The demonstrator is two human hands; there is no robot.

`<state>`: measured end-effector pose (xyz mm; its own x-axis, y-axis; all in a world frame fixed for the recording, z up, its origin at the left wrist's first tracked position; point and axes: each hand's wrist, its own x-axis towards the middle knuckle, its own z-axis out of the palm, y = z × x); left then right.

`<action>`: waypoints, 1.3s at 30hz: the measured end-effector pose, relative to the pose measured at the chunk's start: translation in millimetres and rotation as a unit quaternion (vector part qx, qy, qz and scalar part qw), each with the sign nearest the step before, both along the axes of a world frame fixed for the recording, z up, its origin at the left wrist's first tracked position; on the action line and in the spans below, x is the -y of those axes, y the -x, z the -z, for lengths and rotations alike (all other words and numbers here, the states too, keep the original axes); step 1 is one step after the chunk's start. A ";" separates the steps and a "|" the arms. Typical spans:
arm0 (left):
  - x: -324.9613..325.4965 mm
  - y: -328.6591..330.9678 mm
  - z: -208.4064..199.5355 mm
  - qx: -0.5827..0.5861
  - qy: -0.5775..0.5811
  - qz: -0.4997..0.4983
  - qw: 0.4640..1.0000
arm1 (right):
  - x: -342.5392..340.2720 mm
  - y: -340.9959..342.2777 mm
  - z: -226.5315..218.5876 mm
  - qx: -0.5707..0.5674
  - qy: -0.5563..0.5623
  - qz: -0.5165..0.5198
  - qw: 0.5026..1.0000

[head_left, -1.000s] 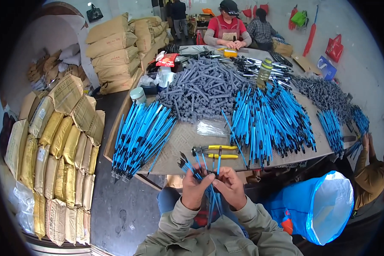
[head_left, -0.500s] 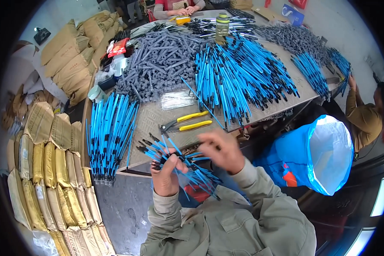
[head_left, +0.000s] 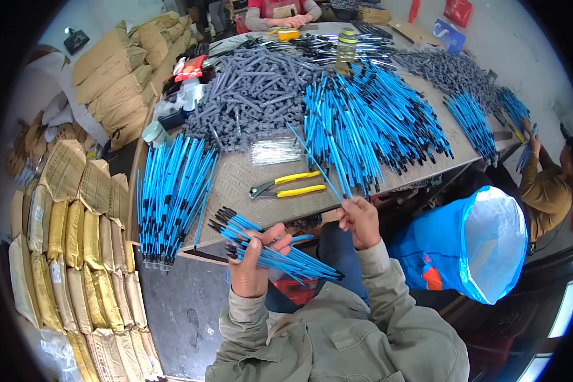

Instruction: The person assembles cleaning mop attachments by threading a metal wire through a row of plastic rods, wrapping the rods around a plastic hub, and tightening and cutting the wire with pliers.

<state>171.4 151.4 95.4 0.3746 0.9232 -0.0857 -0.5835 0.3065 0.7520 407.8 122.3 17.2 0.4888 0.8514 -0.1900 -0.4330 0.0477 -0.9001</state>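
Observation:
My left hand [head_left: 249,270] is closed loosely round a bundle of thin blue rods [head_left: 302,260] with black ends, just off the table's near edge. The bundle slants down to the right, its black tips fanned at the upper left. To the right, my right hand [head_left: 361,221] pinches the near end of a blue rod [head_left: 345,186] at the front of a large heap of blue rods [head_left: 363,121]. Pliers with yellow handles [head_left: 299,190] lie open on the table between the hands and a patch of thin silver pins [head_left: 275,151].
Grey plastic parts [head_left: 248,89] are piled behind the pins. Another stack of blue rods [head_left: 172,197] sits at the table's left corner. A bottle [head_left: 346,48] stands behind the heap. An open blue sack [head_left: 452,245] stands at right, near a person [head_left: 547,184]; another person sits opposite.
My right hand has moved away from the bundle to the near tips of the heap and taken hold of a rod end. The bundle in my left hand lies straighter, and those fingers have loosened.

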 end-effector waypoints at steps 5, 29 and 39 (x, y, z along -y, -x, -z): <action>-10.9 8.1 24.2 -0.093 0.044 -0.050 0.993 | 37.2 26.4 -3.3 -0.017 0.000 -0.042 0.999; -62.3 -38.5 35.8 -0.009 -0.013 -0.085 0.996 | 70.8 -1.8 -18.3 0.111 0.035 -0.273 0.955; -57.6 -51.9 31.8 -0.152 -0.120 -0.190 0.962 | 69.0 -52.8 -7.3 0.414 -0.168 -0.178 0.877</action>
<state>223.3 209.1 63.7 -0.0029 0.9955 0.0946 -0.3605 -0.0892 0.9285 460.6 53.3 24.5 0.0332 0.9179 0.3954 0.3200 0.3650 -0.8743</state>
